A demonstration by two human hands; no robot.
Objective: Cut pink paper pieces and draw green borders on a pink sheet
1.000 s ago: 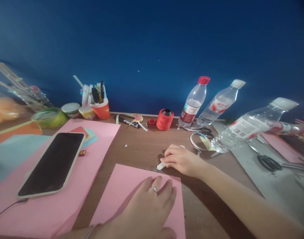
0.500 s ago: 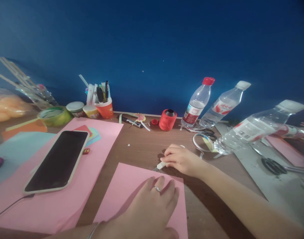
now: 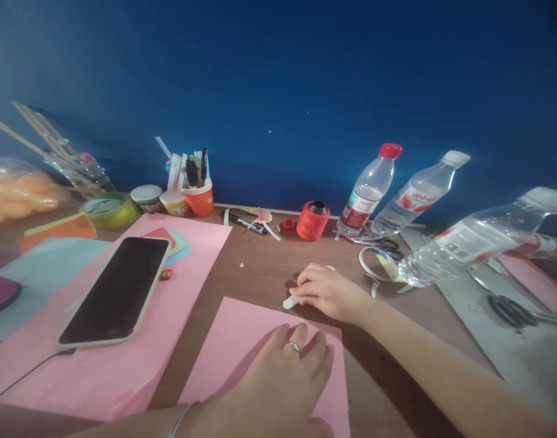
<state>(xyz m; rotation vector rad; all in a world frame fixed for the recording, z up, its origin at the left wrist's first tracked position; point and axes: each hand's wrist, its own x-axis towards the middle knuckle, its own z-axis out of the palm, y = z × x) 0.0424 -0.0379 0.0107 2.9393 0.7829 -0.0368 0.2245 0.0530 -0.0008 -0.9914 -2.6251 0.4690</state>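
A sheet of pink paper (image 3: pixel 233 340) lies in front of me on the brown table. My left hand (image 3: pixel 278 377), with a ring on one finger, rests on it with fingers spread and pressing down. Just beyond the sheet's far edge, my right hand (image 3: pixel 326 292) is closed around a small white utility knife (image 3: pixel 291 302). Its thin blade points left and down, close to that far edge. Whether the blade touches the paper or the table I cannot tell.
To the left, a phone (image 3: pixel 117 292) lies on a larger pink sheet (image 3: pixel 178 322). Along the wall stand a cup of pens (image 3: pixel 200 201), a red thread spool (image 3: pixel 313 220) and several water bottles, one red-capped (image 3: pixel 367 188). A tape roll (image 3: pixel 376 264) and scissors (image 3: pixel 511 311) lie right.
My right hand has slid slightly left with the knife, along the paper's far edge. My left hand stays on the sheet. The whole view has shifted a little.
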